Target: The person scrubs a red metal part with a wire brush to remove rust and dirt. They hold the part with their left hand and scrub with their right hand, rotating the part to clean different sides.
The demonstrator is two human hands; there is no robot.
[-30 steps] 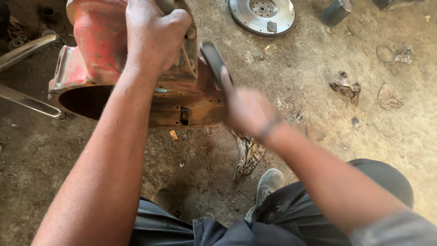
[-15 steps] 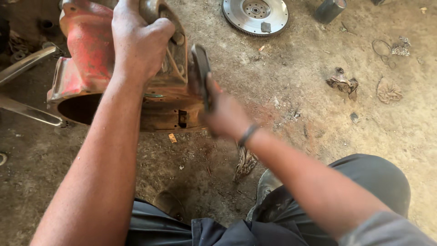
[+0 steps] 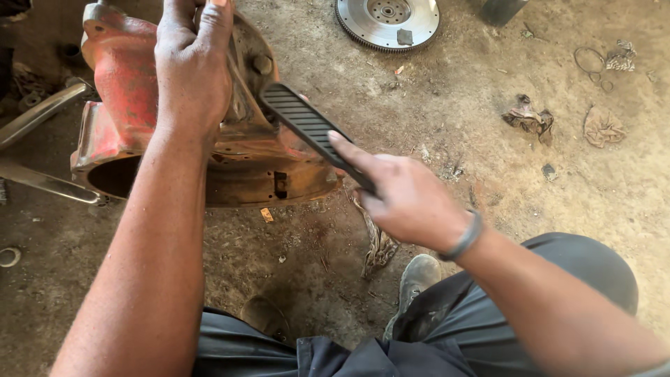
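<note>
Steadying a red, rust-stained cast housing on the dirt floor, the person is working with both hands. The left hand, at about 11 o'clock in the head view, is resting over the top of the housing, palm down and fingers curled across its upper edge. The right hand, near the centre, is closed around the near end of a flat, dark, ribbed tool; the index finger is lying along its face, and the far end is pointing toward 10 o'clock, reaching the housing's side face just beside a bolt head. Whether the tip is touching metal cannot be told. The step in hand appears to be dressing or scraping that face. The next stroke would call for a firm left-hand hold and a flat, guided pass of the tool. At 12 o'clock a toothed flywheel is lying flat; crumpled rags are lying at 2 o'clock, well apart from the housing. A worn shoe is showing at 6 o'clock.
</note>
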